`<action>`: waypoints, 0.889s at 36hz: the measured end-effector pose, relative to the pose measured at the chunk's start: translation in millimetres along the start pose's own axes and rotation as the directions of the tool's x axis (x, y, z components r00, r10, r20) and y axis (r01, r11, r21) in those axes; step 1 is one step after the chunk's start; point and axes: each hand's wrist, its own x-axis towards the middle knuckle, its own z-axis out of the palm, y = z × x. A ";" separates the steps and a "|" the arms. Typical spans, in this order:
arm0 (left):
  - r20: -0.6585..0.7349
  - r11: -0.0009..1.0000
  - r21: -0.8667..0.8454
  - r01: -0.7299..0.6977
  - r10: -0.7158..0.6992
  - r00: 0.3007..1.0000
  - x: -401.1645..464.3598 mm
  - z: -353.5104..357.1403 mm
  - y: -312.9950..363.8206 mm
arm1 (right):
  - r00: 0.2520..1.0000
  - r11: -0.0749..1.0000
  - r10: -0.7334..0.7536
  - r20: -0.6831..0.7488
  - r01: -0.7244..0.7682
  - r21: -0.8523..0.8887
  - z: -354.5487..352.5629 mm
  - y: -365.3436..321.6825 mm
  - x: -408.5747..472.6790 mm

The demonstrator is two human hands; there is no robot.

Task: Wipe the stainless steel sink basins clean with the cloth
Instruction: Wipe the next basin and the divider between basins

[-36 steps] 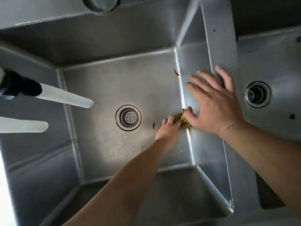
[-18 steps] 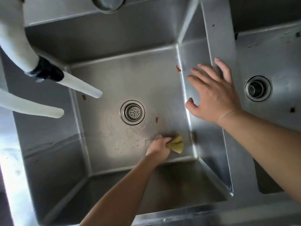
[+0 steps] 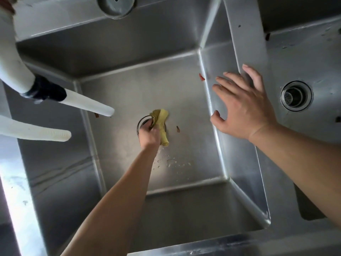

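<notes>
Deep in the left steel basin (image 3: 184,100), my left hand (image 3: 149,134) grips a bunched yellow cloth (image 3: 162,120) and holds it over the drain strainer (image 3: 142,124), which is mostly hidden beneath them. My right hand (image 3: 243,106) lies flat with spread fingers on the divider rim (image 3: 245,43) between the two basins. Small red food scraps lie on the basin floor: one right of the drain (image 3: 178,128), one at the far right edge (image 3: 201,77), one under the hose tip (image 3: 96,115). Water drops (image 3: 171,162) sit near the front.
Two white hose spouts (image 3: 88,104) (image 3: 42,134) reach in from the left above the basin. The right basin (image 3: 313,58) has its own drain (image 3: 295,95) and dark specks. A round fitting (image 3: 116,5) sits on the back ledge.
My left hand has carried the cloth from the basin's right edge, down toward the front, then left and back onto the drain. My right hand has stayed on the divider.
</notes>
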 end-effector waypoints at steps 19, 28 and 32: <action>-0.043 0.990 -0.079 -0.116 0.113 0.993 3.7 17.8 -6.3 | 0.999 1.000 0.011 0.043 -0.011 -0.015 -2.9 -0.4 0.7; -0.189 0.974 0.197 -0.113 0.151 0.970 25.0 9.0 3.7 | 0.999 1.000 0.013 0.034 -0.013 -0.007 -2.1 -0.9 0.7; 0.035 0.842 0.508 -0.184 0.193 0.981 22.4 20.1 -1.7 | 1.000 1.000 0.012 0.028 -0.011 -0.015 -1.0 -0.3 0.6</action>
